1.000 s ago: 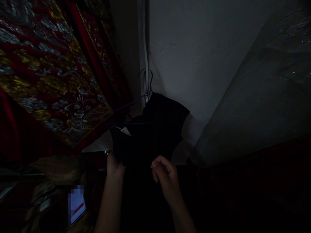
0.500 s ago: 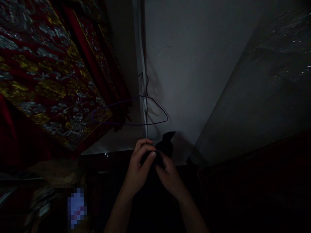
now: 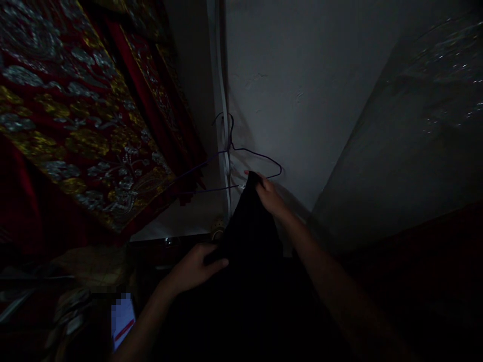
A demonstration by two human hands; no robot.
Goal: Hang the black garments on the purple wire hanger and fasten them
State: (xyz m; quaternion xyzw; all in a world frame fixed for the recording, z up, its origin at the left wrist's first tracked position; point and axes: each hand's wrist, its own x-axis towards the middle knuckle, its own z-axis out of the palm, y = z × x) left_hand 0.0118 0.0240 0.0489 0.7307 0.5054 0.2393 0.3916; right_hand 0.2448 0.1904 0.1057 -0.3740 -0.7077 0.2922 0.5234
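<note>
A black garment (image 3: 249, 226) is lifted in front of me, its upper end drawn to a narrow point; the dark hides its kind. My right hand (image 3: 269, 195) is closed on that raised end, just by the lower bar of a thin purple wire hanger (image 3: 260, 153). Lower down on the left, my left hand (image 3: 199, 266) grips the cloth between its thumb and fingers, which are partly hidden behind it. The hanger hangs from a pale cable (image 3: 221, 75) in the wall corner, with the garment covering part of its bar.
Red cloth with gold and silver embroidery (image 3: 86, 146) hangs on the left. Behind the hanger is a grey wall (image 3: 294, 90), and a sheet of shiny clear plastic (image 3: 433, 90) covers the right side. A lit screen (image 3: 124, 322) glows at the lower left.
My hands have moved apart from the bunched garment. The right hand has risen to the hanger with one end of it, the left has moved down and left, and the hanger has swung.
</note>
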